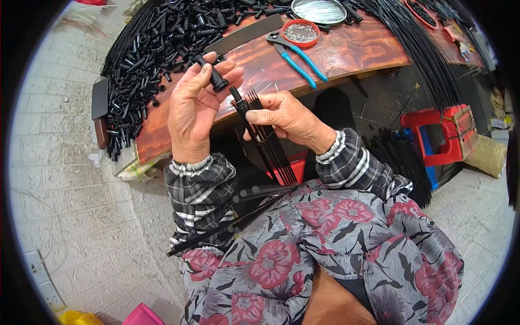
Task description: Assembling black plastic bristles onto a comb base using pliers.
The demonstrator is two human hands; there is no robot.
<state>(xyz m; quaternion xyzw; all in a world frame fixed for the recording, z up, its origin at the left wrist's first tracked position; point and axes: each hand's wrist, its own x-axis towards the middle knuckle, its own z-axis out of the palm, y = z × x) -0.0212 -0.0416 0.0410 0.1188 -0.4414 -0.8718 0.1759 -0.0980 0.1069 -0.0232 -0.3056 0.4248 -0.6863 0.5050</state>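
My left hand (189,111) is raised over the table's near edge, palm up, with a short black plastic tube-shaped piece (218,80) pinched between thumb and fingers. This piece has a wider, collar-like lower end. Just right of it, my right hand (290,116) grips a bunch of thin black rods (273,157) between thumb and fingers. The rods slant down toward my lap. A black cylindrical fitting (237,97) stands at their upper end, close below the plastic piece but apart from it. My right palm and some fingertips are hidden.
A heap of black plastic pieces (146,70) covers the table's left side. Blue-handled pliers (298,58) lie beside a red dish (318,36) of small metal bits and a bowl of white strips (319,12). Long black rods (420,49) overhang the right edge above a red stool (449,135).
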